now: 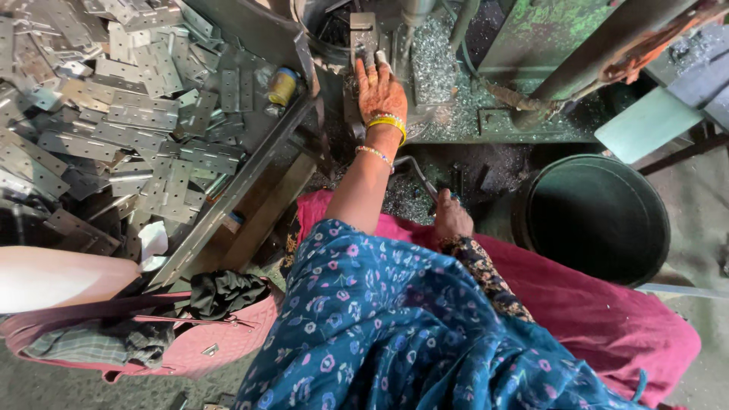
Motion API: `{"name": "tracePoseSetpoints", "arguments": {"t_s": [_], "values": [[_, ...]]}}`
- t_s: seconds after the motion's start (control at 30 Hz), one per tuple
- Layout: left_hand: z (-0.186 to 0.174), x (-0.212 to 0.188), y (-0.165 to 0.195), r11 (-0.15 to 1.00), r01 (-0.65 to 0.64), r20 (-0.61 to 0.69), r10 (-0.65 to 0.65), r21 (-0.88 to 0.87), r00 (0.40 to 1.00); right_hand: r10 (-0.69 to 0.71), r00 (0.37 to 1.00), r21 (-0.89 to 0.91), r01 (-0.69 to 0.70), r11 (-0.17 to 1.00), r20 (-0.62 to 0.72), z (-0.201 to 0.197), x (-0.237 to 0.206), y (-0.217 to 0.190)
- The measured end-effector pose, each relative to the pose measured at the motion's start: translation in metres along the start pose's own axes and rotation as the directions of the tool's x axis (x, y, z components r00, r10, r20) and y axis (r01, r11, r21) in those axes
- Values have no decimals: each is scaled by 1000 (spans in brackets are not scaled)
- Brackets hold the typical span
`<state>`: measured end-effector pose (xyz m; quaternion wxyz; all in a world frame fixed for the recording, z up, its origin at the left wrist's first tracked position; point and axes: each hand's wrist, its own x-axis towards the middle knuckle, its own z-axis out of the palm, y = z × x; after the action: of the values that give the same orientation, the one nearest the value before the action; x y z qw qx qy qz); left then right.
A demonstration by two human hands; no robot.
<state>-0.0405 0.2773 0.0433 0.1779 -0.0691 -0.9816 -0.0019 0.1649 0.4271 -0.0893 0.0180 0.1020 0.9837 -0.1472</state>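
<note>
The left hand (381,93) reaches straight out from the body, palm down, fingers (372,67) spread flat and pressing a small metal plate (363,34) on the worktop (456,114) just beside the drill spindle (414,15). Nearer the body than the spindle, the right hand (451,218) is bent in close, fingers clenched around the curved metal lever (414,171).

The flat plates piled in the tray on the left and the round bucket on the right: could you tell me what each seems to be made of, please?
The flat plates look like bright sheet metal, probably plated steel: silvery, reflective, with punched holes. The round bucket looks like dark green plastic, with a dull, even sheen and a smooth moulded rim, though painted metal cannot be ruled out.
</note>
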Motion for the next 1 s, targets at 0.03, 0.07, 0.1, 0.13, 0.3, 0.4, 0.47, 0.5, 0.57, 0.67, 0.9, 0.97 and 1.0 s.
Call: {"name": "tracePoseSetpoints", "arguments": {"t_s": [0.03, 0.07, 0.1, 0.13, 0.3, 0.4, 0.47, 0.5, 0.57, 0.67, 0.9, 0.97, 1.0], "values": [[1, -2, -3, 1000, -6, 10, 6, -17, 1000, 16, 999, -26, -15, 1000, 44, -1, 0, -3], [2, -3, -2, 999, -19, 23, 20, -51, 1000, 49, 995, -66, -44, 997, 85, -5, 2, -3], [2, -1, -3, 999, -20, 68, 24, -50, 997, 80, 991, -107, -68, 992, 111, -12, 8, -3], [1, 2, -4, 999, -15, 120, 20, -39, 993, 23, 997, -129, -14, 992, 68, -19, 13, -2], [-12, 21, 6, 999, 44, 146, -48, 26, 988, -16, 1000, -141, 18, 990, 20, -18, 14, 7], [-16, 19, 10, 999, 39, 193, -37, -3, 981, -31, 998, -93, 26, 995, -55, 14, 3, 10], [-17, 6, 4, 992, 51, 138, -35, -111, 990, -19, 1000, -85, 18, 996, -12, 27, 2, 14], [-16, -9, 2, 990, 45, 69, -35, -135, 997, -10, 1000, -97, 12, 995, 21, 21, 1, 14], [-20, -18, -23, 989, 52, -109, -67, -138, 992, 30, 996, -83, -23, 996, 78, 12, 6, 20], [-19, -52, -80, 896, 177, -12, -199, -408, 980, 14, 998, -227, 0, 974, 59, -37, 12, 8], [-1, -41, -250, 854, 519, -175, -504, 49, 846, -214, 939, -331, 118, 936, -269, -134, 22, -60], [3, -23, -263, 872, 488, -94, -484, 22, 870, -157, 955, -323, 70, 944, -252, -141, 20, -69], [1, -16, -266, 860, 509, -14, -510, -28, 860, -143, 960, -311, 63, 948, -241, -143, 20, -72]]}}
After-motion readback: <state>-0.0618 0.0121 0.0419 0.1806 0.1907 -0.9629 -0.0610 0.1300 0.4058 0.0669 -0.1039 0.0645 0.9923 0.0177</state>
